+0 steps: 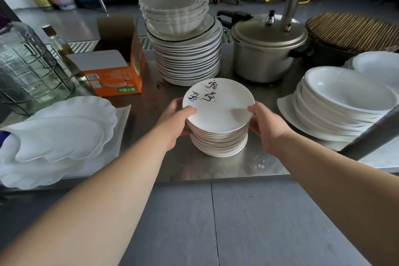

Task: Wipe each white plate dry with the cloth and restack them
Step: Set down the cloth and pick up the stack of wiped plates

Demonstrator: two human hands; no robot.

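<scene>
On the steel table [216, 166]: plates could slip

Both the left hand [174, 119] and right hand [266, 124] are clamping the plate stack [218, 138] near the front edge, thumbs pressing over the top rim, fingers curling around its sides. Upper plates are sitting offset; if wet, they could slide apart.

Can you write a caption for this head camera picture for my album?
Left hand and right hand grip a stack of small white plates on the steel table.

glossy white ceramic plates [218, 114], brushed steel table [216, 166], matt metal pressure cooker [265, 54]
</scene>
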